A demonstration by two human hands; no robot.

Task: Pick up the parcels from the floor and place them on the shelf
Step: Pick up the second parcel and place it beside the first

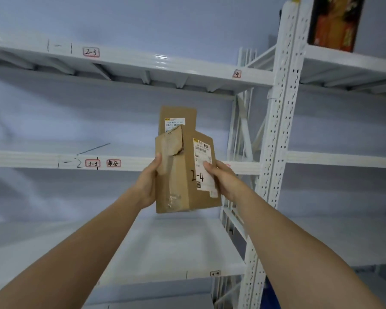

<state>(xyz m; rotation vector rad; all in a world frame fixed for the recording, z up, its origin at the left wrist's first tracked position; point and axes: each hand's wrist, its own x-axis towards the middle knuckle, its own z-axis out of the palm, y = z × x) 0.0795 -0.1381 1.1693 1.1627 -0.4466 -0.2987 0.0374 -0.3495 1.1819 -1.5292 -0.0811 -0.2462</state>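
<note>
I hold a brown cardboard parcel (183, 175) upright in front of the white shelf unit (143, 162). It has a torn top flap, "2-4" written in marker and a white shipping label. My left hand (148, 181) grips its left side and my right hand (223, 180) grips its right side over the label. A second brown parcel (177, 118) with a white label shows right behind and above the first; I cannot tell whether it stands on the shelf or is held too.
Shelf boards carry red-framed labels "2-3" (91, 52) and "3-3" (92, 163). A perforated white upright (281, 121) divides this bay from the right one. A dark orange box (337, 21) stands on the upper right shelf.
</note>
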